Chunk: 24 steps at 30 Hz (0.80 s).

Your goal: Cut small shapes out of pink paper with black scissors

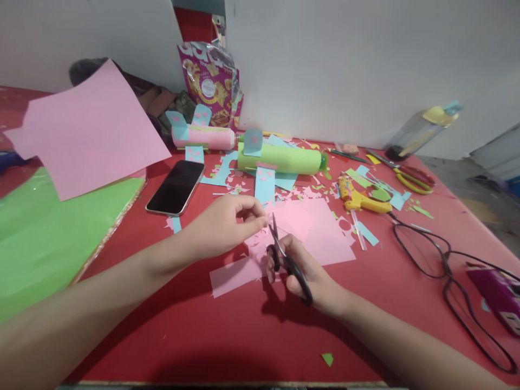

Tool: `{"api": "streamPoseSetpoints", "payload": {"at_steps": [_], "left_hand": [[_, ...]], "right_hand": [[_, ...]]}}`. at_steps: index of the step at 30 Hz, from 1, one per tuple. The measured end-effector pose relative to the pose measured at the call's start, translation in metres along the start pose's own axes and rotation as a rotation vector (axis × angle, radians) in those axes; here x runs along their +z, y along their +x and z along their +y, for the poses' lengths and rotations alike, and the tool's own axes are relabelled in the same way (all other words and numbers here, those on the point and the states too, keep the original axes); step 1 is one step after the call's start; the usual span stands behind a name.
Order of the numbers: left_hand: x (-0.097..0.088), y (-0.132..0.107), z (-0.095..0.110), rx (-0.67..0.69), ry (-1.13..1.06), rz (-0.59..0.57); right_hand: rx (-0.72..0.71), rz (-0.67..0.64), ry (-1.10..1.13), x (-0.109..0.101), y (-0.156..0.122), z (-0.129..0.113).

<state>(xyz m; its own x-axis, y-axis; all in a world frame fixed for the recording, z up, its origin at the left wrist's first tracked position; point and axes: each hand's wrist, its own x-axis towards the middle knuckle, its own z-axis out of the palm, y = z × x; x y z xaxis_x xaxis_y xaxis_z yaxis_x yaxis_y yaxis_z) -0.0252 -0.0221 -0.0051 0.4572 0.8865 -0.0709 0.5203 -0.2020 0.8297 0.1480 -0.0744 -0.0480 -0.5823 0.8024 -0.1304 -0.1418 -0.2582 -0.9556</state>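
Observation:
My right hand [309, 273] grips black-handled scissors [294, 271], its fingers through the loops. The scissor blades are slightly parted and point up and away from me. Just left of the blade tips, my left hand [231, 225] is closed in a pinch on a small piece of pink paper [266, 229], mostly hidden by the fingertips. Beneath both hands lie pink paper sheets [331, 238] and many tiny pink scraps. Beyond them rests a green paper-covered tube [296, 159] with blue paper fins. A similar pink tube [205, 137] lies farther left.
A phone [176, 187] lies left of my left hand. Large pink paper [93, 130] and a green sheet [52, 233] cover the left side. To the right are a yellow glue gun [365, 202] with a black cord, yellow-and-red-handled scissors [412, 179] and a bottle [422, 130]. A snack bag [209, 81] stands behind.

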Motion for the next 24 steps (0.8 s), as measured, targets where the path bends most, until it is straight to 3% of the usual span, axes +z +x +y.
{"api": "streamPoseSetpoints", "payload": {"at_steps": [11, 24], "left_hand": [[-0.0051, 0.0014, 0.0027, -0.04, 0.112, -0.081], [-0.0067, -0.0001, 0.0026, -0.053, 0.167, -0.086]], "right_hand": [[-0.006, -0.017, -0.009, -0.0016, -0.0006, 0.0003], [-0.017, -0.026, 0.029, -0.0027, 0.0013, 0.0071]]}}
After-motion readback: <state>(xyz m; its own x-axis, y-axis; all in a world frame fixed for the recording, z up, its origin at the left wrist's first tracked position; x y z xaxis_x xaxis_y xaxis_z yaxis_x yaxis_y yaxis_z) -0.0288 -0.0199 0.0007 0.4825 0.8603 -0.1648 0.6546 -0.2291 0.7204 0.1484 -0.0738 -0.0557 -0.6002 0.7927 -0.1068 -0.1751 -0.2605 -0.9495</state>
